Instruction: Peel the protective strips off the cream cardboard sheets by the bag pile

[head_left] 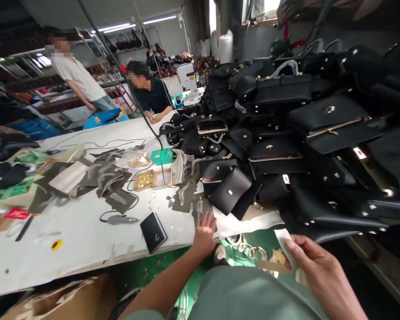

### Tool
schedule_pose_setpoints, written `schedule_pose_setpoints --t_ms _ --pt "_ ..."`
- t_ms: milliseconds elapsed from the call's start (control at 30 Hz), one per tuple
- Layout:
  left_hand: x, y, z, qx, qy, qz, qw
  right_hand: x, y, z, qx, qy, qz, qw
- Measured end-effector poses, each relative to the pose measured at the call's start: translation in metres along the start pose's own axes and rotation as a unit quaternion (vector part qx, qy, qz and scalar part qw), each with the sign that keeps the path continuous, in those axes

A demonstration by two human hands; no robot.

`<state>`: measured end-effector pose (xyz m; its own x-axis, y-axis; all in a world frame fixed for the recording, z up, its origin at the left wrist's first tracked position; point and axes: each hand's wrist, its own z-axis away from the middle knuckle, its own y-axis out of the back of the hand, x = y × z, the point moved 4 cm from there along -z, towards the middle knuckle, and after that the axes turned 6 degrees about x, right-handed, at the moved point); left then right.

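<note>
My left hand (pixel 205 233) lies with its fingers stretched out on the near edge of the white table (pixel 120 238). Its fingertips rest by a dark flat piece with a clear-wrapped handle (pixel 200 206). Pinched between the thumb and fingers of my right hand (pixel 323 262) is a white paper strip (pixel 281 238), held in the air past the table edge. A brown strip (pixel 273 266) shows just left of those fingers; I cannot tell whether they hold it too. To the left of my left hand sits a black notebook (pixel 152 233).
Black handbags (pixel 270 146) are heaped across the right side. A tray of gold fittings (pixel 144 179), a grey corded tool (pixel 120 220) and a yellow tape roll (pixel 56 245) lie on the table. Two people are beyond it. A cardboard box (pixel 70 300) stands below the near edge.
</note>
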<state>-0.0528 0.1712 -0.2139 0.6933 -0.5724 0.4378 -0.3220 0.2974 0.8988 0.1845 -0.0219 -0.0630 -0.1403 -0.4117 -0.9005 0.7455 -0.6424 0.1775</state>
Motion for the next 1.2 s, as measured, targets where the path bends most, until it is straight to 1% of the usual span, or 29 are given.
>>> schedule_pose_setpoints --t_ms 67,100,167,233,300,400,500,567,700,767,833,900,933,1000,1033,1067,1133,1200 --pt "-0.03 -0.005 0.002 -0.033 -0.016 -0.038 0.999 -0.004 -0.008 0.004 0.01 -0.013 0.013 1.0" --pt "-0.041 -0.008 0.001 -0.049 -0.026 -0.054 0.997 -0.006 -0.011 0.005 0.013 -0.014 0.019 1.0" --pt "-0.054 -0.012 -0.006 -0.081 -0.048 -0.081 0.992 -0.008 -0.016 0.006 0.011 -0.009 0.029 0.999" --pt "-0.06 -0.014 -0.017 -0.114 -0.065 -0.106 0.986 -0.009 -0.02 0.004 0.0 -0.001 0.036 0.999" --pt "-0.06 -0.013 -0.026 -0.14 -0.076 -0.126 0.979 -0.008 -0.023 0.002 -0.019 0.0 0.039 0.999" --pt "-0.053 -0.003 -0.026 -0.155 -0.096 -0.132 0.974 -0.004 -0.028 -0.002 -0.052 0.006 0.027 0.998" --pt "-0.037 0.017 -0.013 -0.142 -0.114 -0.101 0.978 0.0 -0.03 -0.005 -0.066 0.022 0.022 0.997" --pt "-0.024 0.034 -0.006 -0.121 -0.107 -0.068 0.984 0.001 -0.03 -0.007 -0.076 0.032 0.032 0.996" --pt "0.003 0.076 -0.006 -0.05 -0.06 0.026 0.997 -0.004 -0.031 -0.006 -0.111 0.043 0.019 0.993" --pt "0.017 0.097 -0.01 -0.019 -0.031 0.091 0.995 -0.01 -0.033 -0.004 -0.137 0.035 -0.004 0.99" --pt "0.032 0.111 -0.011 -0.009 -0.008 0.155 0.988 -0.016 -0.038 -0.003 -0.177 0.029 -0.03 0.983" --pt "0.05 0.12 -0.01 -0.01 0.017 0.239 0.971 -0.023 -0.045 -0.002 -0.225 0.038 -0.052 0.972" --pt "0.06 0.122 -0.008 -0.009 0.037 0.296 0.954 -0.027 -0.048 -0.001 -0.247 0.049 -0.06 0.966" --pt "0.081 0.124 -0.006 -0.003 0.088 0.413 0.906 -0.034 -0.052 -0.001 -0.273 0.073 -0.065 0.957" --pt "0.092 0.124 -0.005 0.001 0.113 0.46 0.881 -0.036 -0.053 -0.002 -0.274 0.084 -0.06 0.956" --pt "0.103 0.123 -0.005 0.004 0.132 0.49 0.862 -0.039 -0.053 -0.003 -0.269 0.098 -0.049 0.957" --pt "0.125 0.123 -0.006 0.004 0.147 0.507 0.849 -0.043 -0.049 -0.004 -0.247 0.132 -0.017 0.96" --pt "0.143 0.124 -0.009 0.009 0.152 0.507 0.849 -0.045 -0.043 -0.006 -0.221 0.163 0.011 0.962"
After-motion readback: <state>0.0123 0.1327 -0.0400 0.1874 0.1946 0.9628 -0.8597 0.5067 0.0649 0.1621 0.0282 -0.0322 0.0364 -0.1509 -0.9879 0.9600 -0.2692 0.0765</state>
